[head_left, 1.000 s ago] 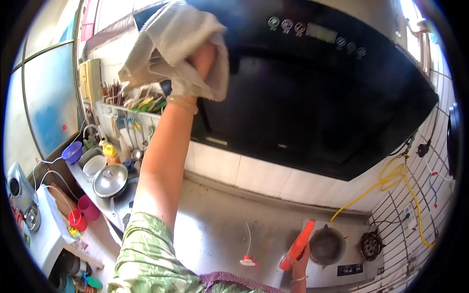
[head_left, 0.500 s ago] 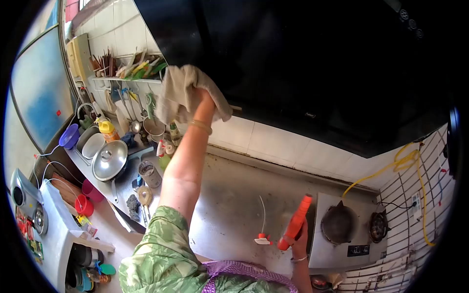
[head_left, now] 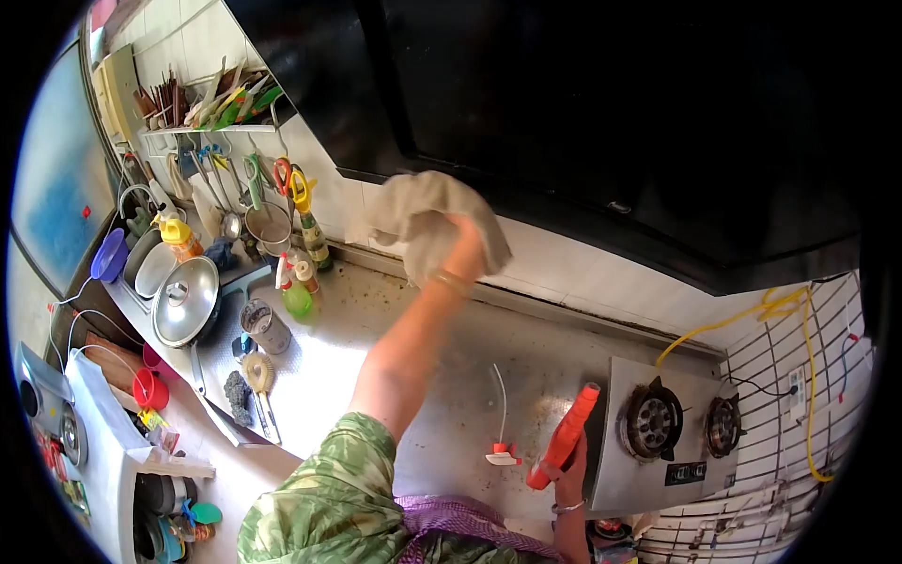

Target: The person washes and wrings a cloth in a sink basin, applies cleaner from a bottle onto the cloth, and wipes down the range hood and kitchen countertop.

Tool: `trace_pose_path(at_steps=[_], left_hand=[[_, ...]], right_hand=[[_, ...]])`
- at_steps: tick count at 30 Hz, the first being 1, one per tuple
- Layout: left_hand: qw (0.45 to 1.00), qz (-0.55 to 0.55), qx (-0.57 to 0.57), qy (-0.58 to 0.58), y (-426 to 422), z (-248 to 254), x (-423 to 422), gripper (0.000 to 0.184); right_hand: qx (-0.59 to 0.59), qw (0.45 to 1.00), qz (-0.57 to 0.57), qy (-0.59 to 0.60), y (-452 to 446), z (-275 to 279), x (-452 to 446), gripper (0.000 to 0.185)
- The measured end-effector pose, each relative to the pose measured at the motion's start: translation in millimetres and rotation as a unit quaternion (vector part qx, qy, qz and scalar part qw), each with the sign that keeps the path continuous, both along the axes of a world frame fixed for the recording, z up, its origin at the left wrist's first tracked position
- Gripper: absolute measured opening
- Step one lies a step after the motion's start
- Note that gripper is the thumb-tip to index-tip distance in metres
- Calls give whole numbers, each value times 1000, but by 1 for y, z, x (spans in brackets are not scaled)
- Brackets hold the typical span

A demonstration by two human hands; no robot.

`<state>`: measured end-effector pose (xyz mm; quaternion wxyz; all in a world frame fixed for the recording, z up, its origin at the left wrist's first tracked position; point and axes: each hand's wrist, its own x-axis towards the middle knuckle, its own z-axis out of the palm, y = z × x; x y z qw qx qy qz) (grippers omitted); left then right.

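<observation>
My left hand [head_left: 462,248] is closed on a beige cloth [head_left: 425,209], raised at the lower edge of the black range hood [head_left: 583,122]. The cloth covers most of its fingers, and whether it touches the hood I cannot tell. Lower right, my right hand [head_left: 570,477] grips a red bottle [head_left: 567,432] with no spray head on it, tilted over the steel counter. Beside it on the counter lies a red and white spray head [head_left: 503,456] with its thin tube.
A two-burner gas stove [head_left: 655,420] stands at right, with a yellow hose [head_left: 723,324] behind it. On the left counter are a lidded pan [head_left: 186,301], a grey cup [head_left: 266,327], a brush [head_left: 258,373] and a green spray bottle [head_left: 296,299]. Utensils hang under a wall shelf [head_left: 209,130].
My left hand has moved right and down with the cloth, along the hood's lower edge. The view has shifted, showing more of the left counter. My right hand still grips the red bottle.
</observation>
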<state>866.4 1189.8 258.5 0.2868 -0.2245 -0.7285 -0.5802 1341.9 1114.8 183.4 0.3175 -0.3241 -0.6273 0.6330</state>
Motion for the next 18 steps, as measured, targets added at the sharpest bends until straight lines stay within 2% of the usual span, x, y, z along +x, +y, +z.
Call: trace_pose_path(at_steps=[5, 8, 12, 14, 16, 18], left_hand=[[992, -116, -45, 11, 37, -28, 61, 39], [990, -125, -60, 38, 41, -24, 46, 38], [996, -31, -48, 67, 10, 8, -38, 38], [997, 16, -40, 66, -12, 23, -84, 38], [997, 49, -29, 53, -26, 32, -115, 37], [997, 61, -26, 42, -29, 32, -119, 37]], right_hand=[[-9, 1000, 6, -6, 7, 8, -19, 105], [3, 1000, 2, -5, 14, 10, -27, 107], [0, 1000, 5, 13, 17, 14, -33, 107], [-148, 983, -18, 107, 20, 9, -37, 107], [-150, 982, -25, 114, 21, 1, -33, 108], [-24, 1000, -12, 16, 16, 2, -29, 110]])
